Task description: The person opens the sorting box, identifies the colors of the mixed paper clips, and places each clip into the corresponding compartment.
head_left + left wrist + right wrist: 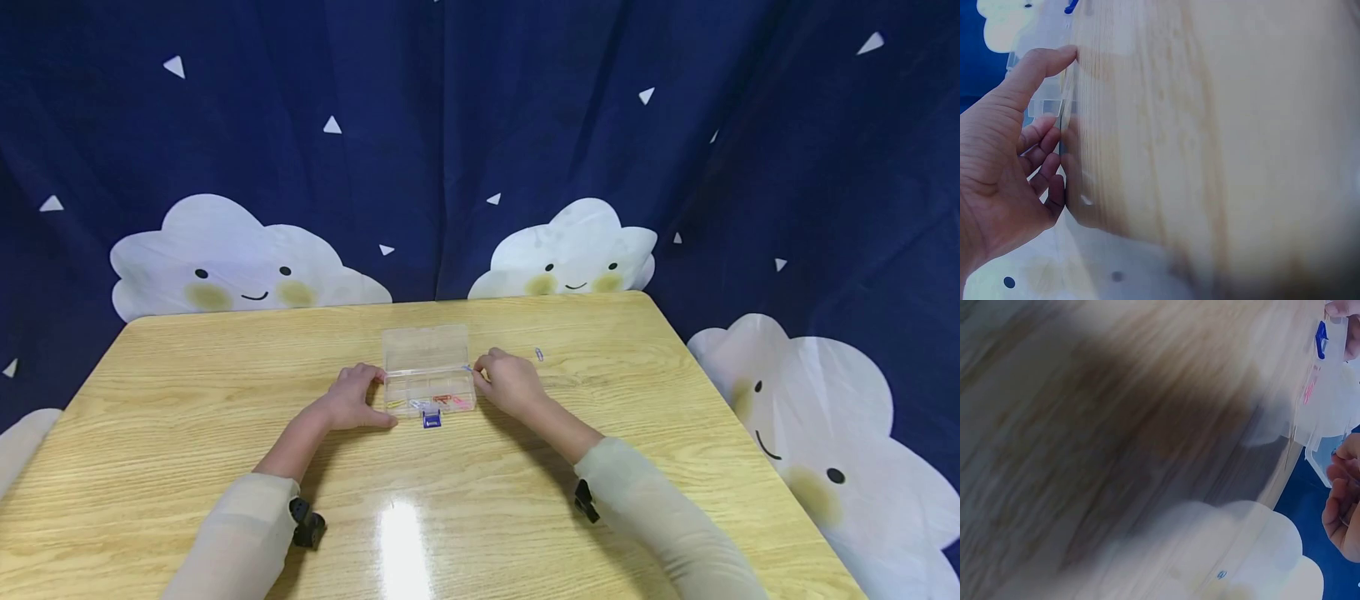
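Observation:
A clear plastic compartment box [430, 381] rests on the table, its lid [424, 346] raised at the back and its blue latch [431, 419] facing the front. Along its front row lie a yellow paper clip [394, 404], pale ones, red paper clips [442, 399] and pink paper clips [460, 403]. My left hand [352, 400] grips the box's left end, thumb by the front corner and fingers at the side. Over the box's right rear corner, my right hand [510, 382] pinches a small blue paper clip [468, 367] between thumb and forefinger.
One loose blue paper clip [539, 354] lies on the wooden table [225, 375], right of the box and beyond my right hand. Behind the table hangs a dark blue curtain [450, 125] with smiling clouds. Both sleeves carry small black wrist devices.

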{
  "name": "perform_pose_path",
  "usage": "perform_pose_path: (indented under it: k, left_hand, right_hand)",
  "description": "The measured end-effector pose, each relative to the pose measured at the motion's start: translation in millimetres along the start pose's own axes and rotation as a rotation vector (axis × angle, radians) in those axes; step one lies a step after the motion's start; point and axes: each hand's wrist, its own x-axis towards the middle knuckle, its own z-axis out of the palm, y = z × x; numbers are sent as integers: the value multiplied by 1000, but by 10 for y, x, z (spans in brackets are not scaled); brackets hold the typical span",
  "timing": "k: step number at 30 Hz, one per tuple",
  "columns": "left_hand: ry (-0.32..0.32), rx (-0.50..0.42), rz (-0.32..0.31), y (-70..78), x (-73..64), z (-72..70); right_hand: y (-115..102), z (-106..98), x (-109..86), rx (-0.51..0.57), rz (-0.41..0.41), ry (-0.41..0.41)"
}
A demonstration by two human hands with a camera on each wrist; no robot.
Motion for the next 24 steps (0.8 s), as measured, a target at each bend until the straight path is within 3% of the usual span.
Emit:
perform_pose_path:
  k: [12,24]
  left_hand:
    - [2,2,-1,-17,2,4]
    - [7,10,12,-12,5,8]
  right_hand:
    - [-68,69,37,-12,-17,-3]
    - [-70,117,34,3,25,-78]
